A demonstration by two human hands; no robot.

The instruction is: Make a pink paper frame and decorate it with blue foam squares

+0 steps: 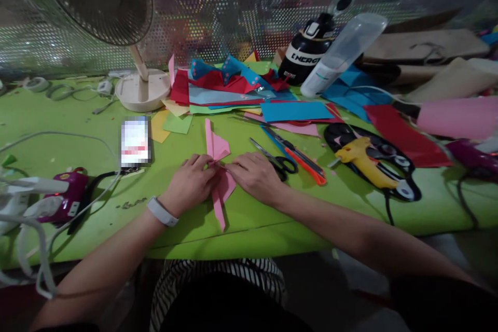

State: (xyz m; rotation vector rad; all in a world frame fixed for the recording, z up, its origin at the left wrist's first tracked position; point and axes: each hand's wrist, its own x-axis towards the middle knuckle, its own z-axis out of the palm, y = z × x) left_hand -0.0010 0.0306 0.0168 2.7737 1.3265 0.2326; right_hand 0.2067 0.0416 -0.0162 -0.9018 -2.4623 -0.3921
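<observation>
A folded piece of pink paper (220, 185) lies upright in front of me on the green table (179, 241), pinched in at its middle. My left hand (193, 179), with a pale band on the wrist, closes its fingertips on the paper's middle from the left. From the other side, my right hand (254, 176) grips the same spot with thumb and fingers together. The fingertips of both hands almost meet and hide the paper's centre. Just beyond my right hand lie black-handled scissors (286, 163) and an orange utility knife (307, 165).
A yellow glue gun (363, 163) rests on a dark pad at right. Coloured paper sheets (298, 111) are piled at the back, beside a black jug (305, 57) and a clear bottle (342, 54). A fan (143, 88), a phone (135, 141) and power cords (33, 218) occupy the left.
</observation>
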